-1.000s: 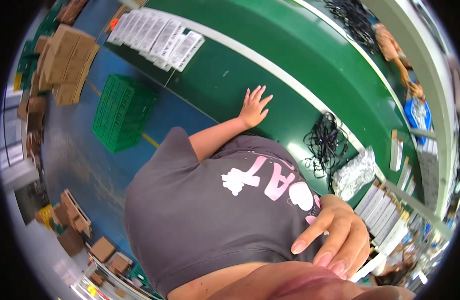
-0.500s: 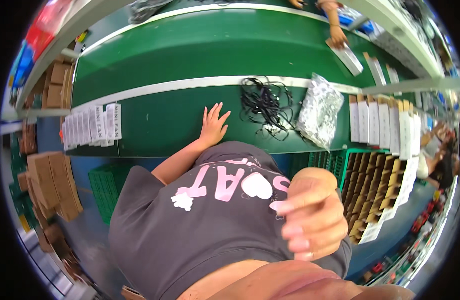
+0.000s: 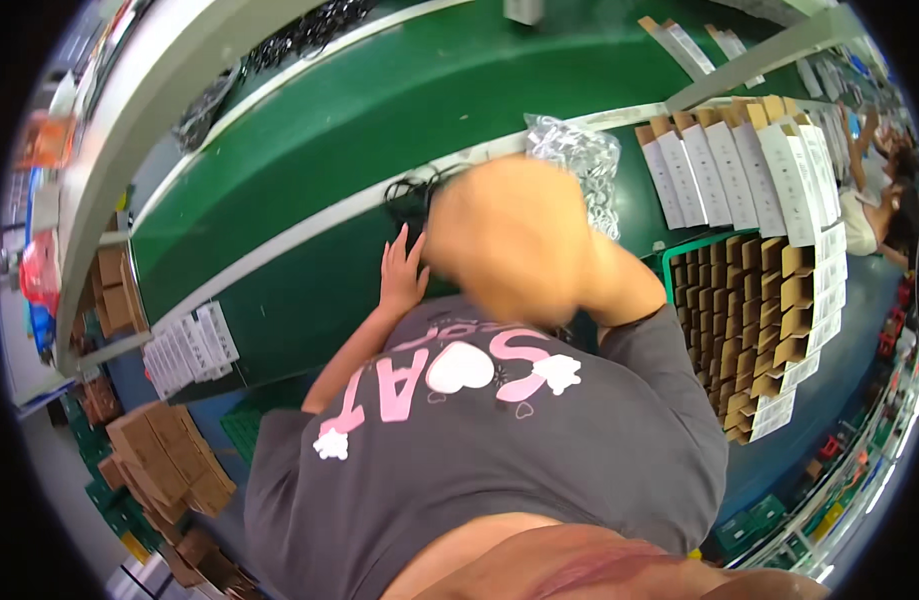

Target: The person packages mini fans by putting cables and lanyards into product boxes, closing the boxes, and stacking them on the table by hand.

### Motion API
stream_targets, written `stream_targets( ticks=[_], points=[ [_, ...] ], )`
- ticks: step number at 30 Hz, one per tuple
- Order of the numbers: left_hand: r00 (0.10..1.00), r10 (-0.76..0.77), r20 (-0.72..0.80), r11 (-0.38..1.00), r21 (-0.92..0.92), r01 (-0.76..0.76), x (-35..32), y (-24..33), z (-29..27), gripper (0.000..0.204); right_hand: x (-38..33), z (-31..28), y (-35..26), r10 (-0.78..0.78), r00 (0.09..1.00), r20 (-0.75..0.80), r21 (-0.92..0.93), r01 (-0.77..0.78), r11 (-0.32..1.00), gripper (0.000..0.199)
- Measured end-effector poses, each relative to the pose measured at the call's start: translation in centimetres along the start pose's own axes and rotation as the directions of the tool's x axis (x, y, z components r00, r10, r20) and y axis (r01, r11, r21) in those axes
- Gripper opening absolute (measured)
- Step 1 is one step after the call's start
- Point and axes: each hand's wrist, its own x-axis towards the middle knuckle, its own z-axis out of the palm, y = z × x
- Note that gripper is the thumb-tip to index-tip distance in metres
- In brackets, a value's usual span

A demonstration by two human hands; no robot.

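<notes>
My left hand (image 3: 403, 275) lies on the green tabletop (image 3: 309, 285), fingers stretched out and a little apart, holding nothing. Raised above the table is my right hand (image 3: 509, 235), smeared by motion, so its fingers cannot be made out. Black cables (image 3: 409, 195) lie in a tangle just beyond my left fingertips, mostly covered by my right hand. Behind that hand, to the right, rests a clear plastic bag (image 3: 579, 150) with silvery-white contents, its lower part partly hidden by my wrist.
White cartons (image 3: 714, 175) with open brown flaps stand in a row at the right. Below them, a green crate (image 3: 669, 262) holds many open cartons (image 3: 749, 320). Flat white boxes (image 3: 194, 345) lie at the table's left end. A green belt (image 3: 379, 105) runs beyond the white rail.
My right hand has risen from near my chest to over the cables. The view has turned, and the other person's hand at the belt is out of sight. My left hand stays on the table.
</notes>
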Motion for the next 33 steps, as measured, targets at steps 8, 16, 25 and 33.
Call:
stream_targets(
  ticks=[8,16,25,33],
  points=[
    [0.979,-0.202,-0.031,0.979,-0.041,0.201,-1.6,-0.6,0.0,0.063,-21.9,-9.4,32.9,0.615,0.316,-0.723,-0.027,-0.902,0.431,0.025],
    [0.829,-0.554,0.079,0.825,-0.085,0.559,-2.7,-1.9,-0.5,0.087,-30.2,-14.5,45.2,0.762,-0.253,-0.596,-0.068,-0.93,-0.362,0.057],
    [0.805,-0.573,0.154,0.798,-0.118,0.591,-0.5,-6.9,-0.9,0.082,-33.8,-17.8,52.6,0.599,0.128,-0.791,-0.496,-0.706,-0.505,0.054],
    [0.841,-0.528,0.118,0.839,-0.084,0.538,0.6,-7.1,-2.9,0.08,-33.1,-17.7,50.8,0.765,-0.031,-0.644,-0.565,-0.654,-0.503,0.061]
  ],
)
